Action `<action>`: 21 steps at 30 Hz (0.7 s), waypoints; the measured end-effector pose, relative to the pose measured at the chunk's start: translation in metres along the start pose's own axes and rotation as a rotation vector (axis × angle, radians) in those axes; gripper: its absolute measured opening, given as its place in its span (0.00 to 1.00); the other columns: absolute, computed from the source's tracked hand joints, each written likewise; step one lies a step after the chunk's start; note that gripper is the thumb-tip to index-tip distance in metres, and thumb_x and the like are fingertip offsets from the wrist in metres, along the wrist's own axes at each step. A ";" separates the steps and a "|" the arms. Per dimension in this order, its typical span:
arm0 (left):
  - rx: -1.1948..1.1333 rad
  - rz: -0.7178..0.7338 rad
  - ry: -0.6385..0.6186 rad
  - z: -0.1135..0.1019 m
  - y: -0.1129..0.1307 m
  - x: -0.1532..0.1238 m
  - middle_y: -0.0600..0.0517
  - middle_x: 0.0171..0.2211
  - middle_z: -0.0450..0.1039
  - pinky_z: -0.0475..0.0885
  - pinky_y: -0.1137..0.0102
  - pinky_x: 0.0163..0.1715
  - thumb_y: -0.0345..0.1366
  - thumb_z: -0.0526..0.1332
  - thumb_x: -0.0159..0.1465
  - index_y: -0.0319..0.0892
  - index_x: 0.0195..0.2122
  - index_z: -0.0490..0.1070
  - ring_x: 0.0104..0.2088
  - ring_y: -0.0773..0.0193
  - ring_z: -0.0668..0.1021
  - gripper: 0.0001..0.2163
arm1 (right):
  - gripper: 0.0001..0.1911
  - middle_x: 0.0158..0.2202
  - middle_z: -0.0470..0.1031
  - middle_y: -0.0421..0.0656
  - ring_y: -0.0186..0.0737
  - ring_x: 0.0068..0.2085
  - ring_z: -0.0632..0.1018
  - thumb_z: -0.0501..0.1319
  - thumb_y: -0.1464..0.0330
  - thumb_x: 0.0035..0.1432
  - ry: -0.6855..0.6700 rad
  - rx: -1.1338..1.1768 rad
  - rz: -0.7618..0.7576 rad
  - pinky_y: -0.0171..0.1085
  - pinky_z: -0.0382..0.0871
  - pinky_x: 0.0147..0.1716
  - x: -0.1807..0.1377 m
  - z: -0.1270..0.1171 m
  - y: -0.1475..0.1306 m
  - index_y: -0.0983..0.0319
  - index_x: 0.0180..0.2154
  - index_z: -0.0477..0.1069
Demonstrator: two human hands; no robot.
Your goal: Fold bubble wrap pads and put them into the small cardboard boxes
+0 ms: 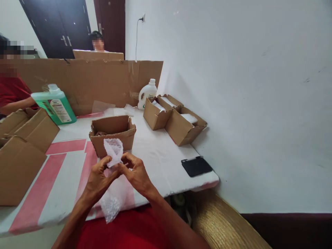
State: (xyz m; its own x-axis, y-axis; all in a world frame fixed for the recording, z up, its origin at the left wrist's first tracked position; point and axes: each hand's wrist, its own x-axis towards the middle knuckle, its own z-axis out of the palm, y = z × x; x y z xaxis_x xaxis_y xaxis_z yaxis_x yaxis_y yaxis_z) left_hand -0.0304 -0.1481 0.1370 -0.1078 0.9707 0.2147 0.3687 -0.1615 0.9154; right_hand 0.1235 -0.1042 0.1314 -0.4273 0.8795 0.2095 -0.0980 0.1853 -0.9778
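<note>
The left hand (100, 174) pinches the bubble wrap (114, 152) between thumb and fingers on one side, and the right hand (136, 174) pinches it on the other; both hands are grasping this one piece, their fingertips meeting close together. The wrap's top stands open in a loop above the fingers, and its lower part hangs below the hands at the near edge of the table (155, 169).

The wrap is just in front of the box (116, 141), overlapping its near wall in view; whether it touches that wall I cannot tell. The box is open at the top, with something brown partly visible inside.

Left of the box is a group of cartons (20, 169); beyond them, left of and behind the box, is a green jug (59, 107). Clear sheets (103, 106) lie behind the box. Behind it to the right is a white jug (149, 93), and right of the box are open trays (178, 129) holding white packets (189, 118). A flat black object (196, 166) lies right of the box and nearer. A cardboard screen (103, 79) stands behind the box; one person in red (12, 90) is far left of the box, another (98, 44) beyond the screen.
</note>
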 end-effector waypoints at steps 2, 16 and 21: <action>-0.063 -0.029 -0.079 -0.003 -0.001 0.000 0.52 0.34 0.78 0.76 0.66 0.40 0.46 0.70 0.59 0.44 0.39 0.76 0.38 0.59 0.79 0.13 | 0.21 0.33 0.76 0.39 0.36 0.34 0.75 0.68 0.48 0.57 -0.044 0.175 0.062 0.35 0.71 0.35 0.002 0.002 0.006 0.60 0.36 0.75; 0.044 0.034 -0.011 -0.063 -0.014 0.066 0.55 0.26 0.72 0.66 0.72 0.24 0.46 0.68 0.58 0.43 0.31 0.74 0.25 0.66 0.70 0.11 | 0.21 0.22 0.74 0.39 0.32 0.23 0.73 0.71 0.53 0.53 0.160 0.313 0.254 0.32 0.69 0.24 -0.012 -0.051 0.032 0.64 0.26 0.74; 0.309 0.209 -0.121 -0.034 -0.021 0.105 0.54 0.32 0.76 0.72 0.68 0.36 0.45 0.64 0.62 0.43 0.34 0.78 0.33 0.61 0.77 0.11 | 0.26 0.20 0.72 0.37 0.37 0.21 0.78 0.73 0.48 0.48 0.294 0.397 0.444 0.32 0.69 0.19 -0.042 -0.032 0.062 0.62 0.27 0.69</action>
State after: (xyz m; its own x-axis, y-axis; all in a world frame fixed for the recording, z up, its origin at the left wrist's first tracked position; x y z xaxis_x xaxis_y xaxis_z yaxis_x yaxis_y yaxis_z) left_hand -0.0805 -0.0487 0.1515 0.1013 0.9396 0.3269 0.6338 -0.3142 0.7068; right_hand 0.1638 -0.1160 0.0616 -0.2458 0.9286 -0.2782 -0.3167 -0.3482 -0.8823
